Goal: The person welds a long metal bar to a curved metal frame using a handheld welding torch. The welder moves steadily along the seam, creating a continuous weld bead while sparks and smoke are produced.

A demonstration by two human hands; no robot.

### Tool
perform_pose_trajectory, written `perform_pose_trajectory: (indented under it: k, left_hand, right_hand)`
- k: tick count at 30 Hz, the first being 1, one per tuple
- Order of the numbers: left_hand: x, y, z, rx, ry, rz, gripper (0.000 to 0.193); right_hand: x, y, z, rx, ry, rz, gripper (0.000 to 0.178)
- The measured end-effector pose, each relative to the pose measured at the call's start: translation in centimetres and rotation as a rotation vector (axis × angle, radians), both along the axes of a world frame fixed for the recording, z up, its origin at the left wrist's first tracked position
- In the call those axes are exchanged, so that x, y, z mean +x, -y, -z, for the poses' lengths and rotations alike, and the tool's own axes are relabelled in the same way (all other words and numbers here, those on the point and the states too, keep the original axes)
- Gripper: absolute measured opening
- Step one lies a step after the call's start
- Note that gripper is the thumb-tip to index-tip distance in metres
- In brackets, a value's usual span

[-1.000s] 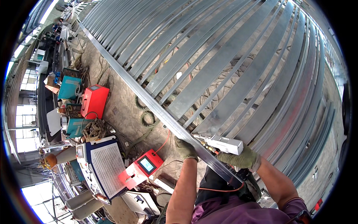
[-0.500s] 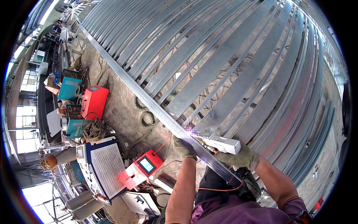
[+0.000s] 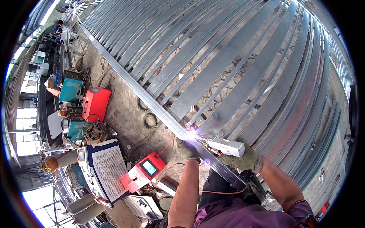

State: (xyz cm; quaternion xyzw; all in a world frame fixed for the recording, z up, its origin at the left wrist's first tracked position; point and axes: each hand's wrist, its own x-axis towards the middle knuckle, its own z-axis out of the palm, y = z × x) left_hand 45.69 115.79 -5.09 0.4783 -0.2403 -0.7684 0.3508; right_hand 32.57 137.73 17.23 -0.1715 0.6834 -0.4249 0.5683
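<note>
My right hand [image 3: 246, 159], in an olive work glove, is closed round a white and silver handheld welding gun [image 3: 227, 146]. The gun's nozzle points left, and a bright violet-white flash with sparks [image 3: 192, 134] burns at its tip. That flash sits on the long galvanized metal beam [image 3: 163, 114], close to where a flat slat [image 3: 224, 116] meets it. My left hand [image 3: 187, 150], gloved alike, is closed against the beam's near edge just below the flash. Its fingertips are partly hidden.
Many metal slats lie in rows beyond the beam, with a stack of long profiles [image 3: 300, 133] at right. To the left stand a red box with a screen [image 3: 148, 168], a white perforated cabinet [image 3: 110, 167], another red box [image 3: 97, 103] and teal machines [image 3: 71, 89]. Cables cross the floor.
The flash at the gun's tip has grown larger and brighter, with sparks spraying upward. Both hands and the gun are almost where they were.
</note>
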Motion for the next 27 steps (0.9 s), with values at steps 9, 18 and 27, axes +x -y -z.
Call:
perform_pose_trajectory:
  k: [9,18,27]
  left_hand:
    - [0.2,0.0,0.5,-0.031,0.075,0.028,0.054]
    - [0.9,0.2,1.6,-0.101,0.098,0.075,0.058]
    - [2.8,1.1,4.6,-0.197,0.102,0.101,0.067]
  right_hand:
    - [0.1,-0.2,0.3,0.001,0.015,0.001,0.059]
    - [0.5,-0.7,0.6,-0.019,0.081,0.062,0.057]
    - [0.5,-0.6,0.2,0.008,0.029,0.006,0.060]
